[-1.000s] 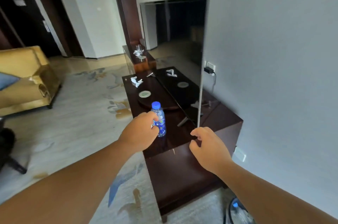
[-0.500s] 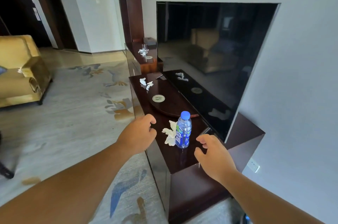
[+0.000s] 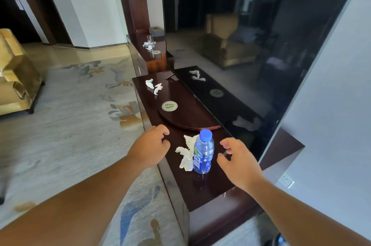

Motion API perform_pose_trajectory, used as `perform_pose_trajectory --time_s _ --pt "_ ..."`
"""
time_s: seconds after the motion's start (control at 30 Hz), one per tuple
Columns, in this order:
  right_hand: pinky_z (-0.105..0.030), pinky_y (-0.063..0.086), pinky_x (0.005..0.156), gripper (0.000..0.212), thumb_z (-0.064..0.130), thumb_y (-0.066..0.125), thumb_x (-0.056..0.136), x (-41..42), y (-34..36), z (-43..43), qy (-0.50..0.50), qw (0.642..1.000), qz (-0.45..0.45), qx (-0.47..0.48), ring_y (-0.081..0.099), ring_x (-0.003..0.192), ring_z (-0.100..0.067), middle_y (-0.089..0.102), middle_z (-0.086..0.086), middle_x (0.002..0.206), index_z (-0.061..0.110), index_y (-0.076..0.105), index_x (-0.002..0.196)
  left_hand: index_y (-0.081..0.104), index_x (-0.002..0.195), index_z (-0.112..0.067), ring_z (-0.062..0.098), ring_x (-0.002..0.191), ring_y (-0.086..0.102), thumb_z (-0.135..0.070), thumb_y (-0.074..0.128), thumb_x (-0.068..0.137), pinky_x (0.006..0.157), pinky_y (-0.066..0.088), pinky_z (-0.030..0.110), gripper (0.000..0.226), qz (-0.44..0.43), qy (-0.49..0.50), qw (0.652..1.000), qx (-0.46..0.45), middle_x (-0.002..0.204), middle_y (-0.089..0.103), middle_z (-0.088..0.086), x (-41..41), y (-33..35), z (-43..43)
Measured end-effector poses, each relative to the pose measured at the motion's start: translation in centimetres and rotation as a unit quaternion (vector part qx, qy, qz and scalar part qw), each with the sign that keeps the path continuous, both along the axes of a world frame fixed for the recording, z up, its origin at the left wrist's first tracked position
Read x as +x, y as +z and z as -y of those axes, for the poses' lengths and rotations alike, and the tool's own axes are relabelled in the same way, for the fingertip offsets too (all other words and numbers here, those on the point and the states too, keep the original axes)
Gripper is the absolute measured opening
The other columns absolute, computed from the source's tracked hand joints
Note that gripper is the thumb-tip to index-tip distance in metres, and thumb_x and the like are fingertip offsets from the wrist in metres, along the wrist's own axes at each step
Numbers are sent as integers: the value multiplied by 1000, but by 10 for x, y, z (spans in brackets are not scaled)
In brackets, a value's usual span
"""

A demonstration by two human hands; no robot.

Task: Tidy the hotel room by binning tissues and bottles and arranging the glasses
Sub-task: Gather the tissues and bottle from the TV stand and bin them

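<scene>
left fingers (image 3: 163, 129) loosely curled, empty | right fingers (image 3: 226, 142) likewise | bottle (image 3: 203, 152) between them, untouched, half-hiding tissue (image 3: 185, 162) | glass (image 3: 150, 40) far beyond, blurry

Bottle (image 3: 203, 152) on cabinet (image 3: 208, 189), tissue (image 3: 185, 152) touching left (TV (image 3: 251, 44) behind).

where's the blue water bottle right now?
Head view, lower centre: bottle upright on the near end of the dark cabinet, between the left hand and right hand, crumpled tissue beside it on the left.
</scene>
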State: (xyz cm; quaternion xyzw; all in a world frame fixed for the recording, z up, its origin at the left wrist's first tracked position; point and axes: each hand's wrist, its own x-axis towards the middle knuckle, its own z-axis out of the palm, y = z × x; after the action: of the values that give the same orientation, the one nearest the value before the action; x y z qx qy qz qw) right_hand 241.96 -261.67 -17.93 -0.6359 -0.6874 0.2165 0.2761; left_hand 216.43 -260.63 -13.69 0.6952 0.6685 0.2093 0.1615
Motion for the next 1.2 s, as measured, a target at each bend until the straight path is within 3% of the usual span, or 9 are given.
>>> perform_pose_trajectory --time_s 0.23,0.53,0.7,0.93,1.2 --pt "-15 39 73 38 29 61 87 1 6 -24 -51 999 9 -9 56 93 -4 55 9 123 28 52 124 56 117 -20 15 109 54 -16 47 88 95 45 37 31 15 -53 999 -1 110 56 -1 6 -3 -56" --pt "-21 40 79 39 32 61 82 -37 3 -20 -206 979 0 -4 54 91 -5 55 9 113 29 51 120 55 119 -23 14 107 55 -20 48 89 88 44 28 31 7 -195 981 -15 114 56 -2 -21 -19 -139" --pt "-25 45 84 41 34 62 81 -72 8 0 -267 964 -8 -4 54 102 -7 54 9 115 29 49 120 55 119 -22 14 109 54 -20 48 90 91 44 30 30 -8 -268 963 -26 116 56 -1 -40 -23 -159" --pt "-24 42 87 50 36 66 82 -83 14 15 -298 954 18 -19 54 110 -10 51 7 123 26 46 127 52 123 -22 16 110 54 -22 49 90 90 46 33 34 -12 -316 948 -41 120 55 0 -44 -26 -162" --pt "-29 49 87 65 42 67 79 -89 -6 -2 -278 960 -6 -37 53 111 -13 45 3 134 29 37 135 43 132 -25 17 114 51 -34 57 85 88 47 34 49 -70 -336 936 -78 126 49 0 -39 -46 -154"
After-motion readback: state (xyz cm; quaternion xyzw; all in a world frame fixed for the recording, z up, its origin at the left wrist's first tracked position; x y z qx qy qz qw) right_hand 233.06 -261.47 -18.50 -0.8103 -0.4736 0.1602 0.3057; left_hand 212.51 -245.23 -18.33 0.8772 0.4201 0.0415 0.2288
